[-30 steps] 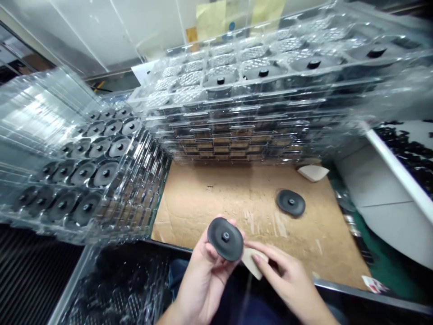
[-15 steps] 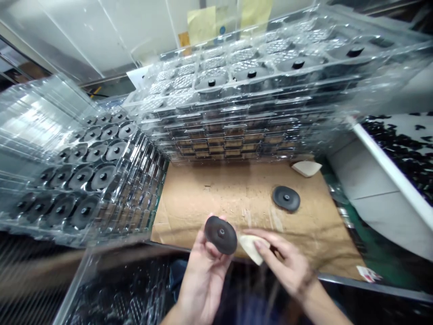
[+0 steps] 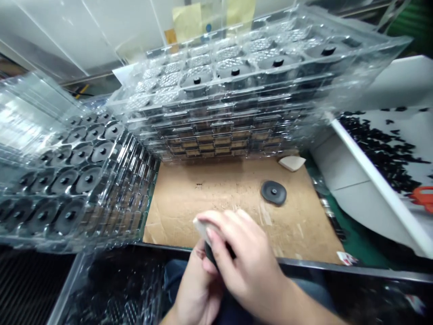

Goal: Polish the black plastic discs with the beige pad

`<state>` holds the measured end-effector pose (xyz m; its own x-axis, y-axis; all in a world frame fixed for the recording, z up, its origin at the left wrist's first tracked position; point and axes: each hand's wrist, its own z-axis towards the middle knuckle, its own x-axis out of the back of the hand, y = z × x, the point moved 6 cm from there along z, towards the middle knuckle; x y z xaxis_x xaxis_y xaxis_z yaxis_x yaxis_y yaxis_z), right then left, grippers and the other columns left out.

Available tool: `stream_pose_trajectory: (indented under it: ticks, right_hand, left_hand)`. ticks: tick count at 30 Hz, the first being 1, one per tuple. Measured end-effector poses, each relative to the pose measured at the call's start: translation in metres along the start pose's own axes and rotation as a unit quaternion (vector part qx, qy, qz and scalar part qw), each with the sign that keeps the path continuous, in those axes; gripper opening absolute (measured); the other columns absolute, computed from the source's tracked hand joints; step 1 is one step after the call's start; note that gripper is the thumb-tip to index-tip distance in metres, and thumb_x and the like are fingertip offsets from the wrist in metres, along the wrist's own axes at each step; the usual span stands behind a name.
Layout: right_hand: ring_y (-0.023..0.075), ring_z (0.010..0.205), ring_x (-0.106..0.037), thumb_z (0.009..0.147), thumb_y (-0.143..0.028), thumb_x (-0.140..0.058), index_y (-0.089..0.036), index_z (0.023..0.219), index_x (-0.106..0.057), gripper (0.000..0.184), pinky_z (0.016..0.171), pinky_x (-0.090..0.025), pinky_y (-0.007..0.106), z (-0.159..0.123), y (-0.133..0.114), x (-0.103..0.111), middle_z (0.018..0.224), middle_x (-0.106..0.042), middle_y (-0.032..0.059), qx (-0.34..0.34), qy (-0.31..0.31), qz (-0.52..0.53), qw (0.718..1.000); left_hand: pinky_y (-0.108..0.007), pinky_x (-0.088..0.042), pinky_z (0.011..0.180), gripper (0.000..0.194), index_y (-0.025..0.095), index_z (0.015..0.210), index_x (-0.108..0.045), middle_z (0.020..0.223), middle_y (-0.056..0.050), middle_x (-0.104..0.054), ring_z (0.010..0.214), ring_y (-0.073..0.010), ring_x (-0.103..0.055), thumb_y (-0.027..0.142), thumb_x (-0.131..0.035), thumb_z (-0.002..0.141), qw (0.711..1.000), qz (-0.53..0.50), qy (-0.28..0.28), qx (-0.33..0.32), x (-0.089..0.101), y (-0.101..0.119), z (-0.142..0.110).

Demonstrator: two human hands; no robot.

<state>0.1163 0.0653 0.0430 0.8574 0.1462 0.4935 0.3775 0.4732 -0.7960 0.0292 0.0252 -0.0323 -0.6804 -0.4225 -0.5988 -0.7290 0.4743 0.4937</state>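
Note:
My left hand [image 3: 198, 289] is closed around a black round disc [image 3: 210, 253], mostly hidden under my other hand. My right hand [image 3: 241, 257] lies over the disc and pinches a small pale pad [image 3: 202, 228], pressing it on the disc's face. Both hands hover at the near edge of a brown cardboard sheet [image 3: 189, 203]. A second black disc [image 3: 274, 192] with a centre stud lies flat on the cardboard, to the right and farther away.
Clear plastic trays [image 3: 67, 167] filled with black discs are stacked on the left. A taller tray stack [image 3: 237, 90] stands behind the cardboard. Another pale pad [image 3: 291, 163] lies at the cardboard's far right. A white bin [image 3: 382, 149] of small black parts is on the right.
My right hand has moved left over the disc with the pale pad, covering it. The disc in my left hand was fully visible before.

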Motion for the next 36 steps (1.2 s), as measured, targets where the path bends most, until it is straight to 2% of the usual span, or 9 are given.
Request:
stream_pose_trajectory:
  ticks: [7,12,15,19,24,27,29,33,36]
  right_hand:
    - [0.015,0.067,-0.06,0.086,-0.013,-0.046,-0.025,0.101,-0.058,0.023,0.064,-0.046,0.029,-0.032,0.016,0.014,0.08,-0.066,-0.0006,-0.021,-0.098,-0.036,0.994]
    - [0.0161,0.072,-0.06,0.088,-0.014,-0.045,-0.026,0.111,-0.059,0.029,0.065,-0.047,0.029,-0.02,0.035,0.03,0.082,-0.066,0.0014,-0.03,-0.02,-0.028,0.999]
    - [0.018,0.088,-0.063,0.087,-0.025,-0.051,-0.028,0.099,-0.066,0.02,0.074,-0.05,0.027,-0.026,0.062,0.03,0.096,-0.069,0.0008,-0.159,0.041,0.049,0.985]
    - [0.0212,0.089,-0.064,0.08,-0.044,-0.056,-0.026,0.091,-0.07,0.025,0.082,-0.051,0.029,-0.063,0.099,0.012,0.093,-0.071,0.0017,-0.345,0.066,0.128,0.927]
    - [0.0212,0.081,-0.066,0.077,-0.046,-0.058,-0.023,0.09,-0.071,0.029,0.074,-0.053,0.028,-0.087,0.109,0.007,0.09,-0.072,0.003,-0.388,0.056,0.132,0.91]
    - [0.0196,0.085,-0.066,0.082,-0.04,-0.056,-0.027,0.095,-0.068,0.022,0.074,-0.052,0.025,-0.074,0.086,0.032,0.095,-0.07,0.001,-0.339,0.1,0.076,0.932]
    - [0.0188,0.086,-0.065,0.086,-0.032,-0.053,-0.033,0.103,-0.064,0.02,0.071,-0.052,0.026,-0.055,0.056,0.043,0.099,-0.069,-0.0006,-0.22,0.115,0.044,0.968]
    - [0.0179,0.078,-0.062,0.09,-0.015,-0.044,-0.029,0.12,-0.053,0.034,0.067,-0.049,0.033,-0.023,0.005,0.033,0.099,-0.068,0.0015,0.042,-0.006,0.007,0.999]
    - [0.0153,0.062,-0.059,0.088,-0.012,-0.042,-0.021,0.109,-0.06,0.029,0.058,-0.047,0.03,-0.009,0.005,0.027,0.078,-0.068,0.0017,0.059,-0.112,-0.05,0.991]
  left_hand:
    - [-0.025,-0.047,0.082,0.059,0.027,0.093,-0.071,0.097,-0.001,-0.072,0.088,-0.0177,-0.065,0.033,-0.087,0.036,0.998,-0.009,-0.048,0.04,0.007,0.004,0.004]
    - [-0.026,-0.047,0.079,0.06,0.026,0.095,-0.07,0.099,-0.003,-0.072,0.086,-0.0181,-0.066,0.039,-0.085,0.039,0.997,0.023,-0.05,0.056,-0.002,0.006,-0.003]
    - [-0.03,-0.048,0.077,0.059,0.026,0.096,-0.07,0.11,-0.007,-0.069,0.085,-0.0235,-0.067,0.041,-0.084,0.04,0.997,0.043,-0.049,0.038,-0.013,0.015,-0.012]
    - [-0.033,-0.05,0.076,0.063,0.026,0.098,-0.069,0.109,-0.009,-0.069,0.088,-0.0272,-0.067,0.041,-0.084,0.039,0.997,0.045,-0.047,0.032,-0.011,0.018,-0.015]
    - [-0.036,-0.05,0.08,0.056,0.023,0.1,-0.069,0.104,-0.01,-0.071,0.092,-0.0286,-0.066,0.031,-0.084,0.046,0.996,0.023,-0.077,0.045,-0.009,0.014,-0.01]
    - [-0.037,-0.05,0.079,0.055,0.023,0.098,-0.069,0.103,-0.009,-0.07,0.09,-0.028,-0.066,0.031,-0.084,0.045,0.993,0.01,-0.099,0.062,-0.013,0.01,-0.009]
    - [-0.038,-0.049,0.081,0.057,0.024,0.098,-0.069,0.103,-0.008,-0.069,0.091,-0.0274,-0.065,0.034,-0.084,0.044,0.993,0.018,-0.097,0.066,-0.012,0.005,-0.006]
    - [-0.035,-0.045,0.086,0.061,0.023,0.097,-0.07,0.095,-0.007,-0.072,0.088,-0.0247,-0.064,0.041,-0.085,0.04,0.995,0.042,-0.068,0.053,0.003,0.0,-0.002]
    - [-0.032,-0.046,0.085,0.06,0.023,0.098,-0.07,0.1,-0.007,-0.071,0.09,-0.0227,-0.064,0.037,-0.085,0.042,0.997,0.055,-0.044,0.044,0.009,0.004,-0.004]
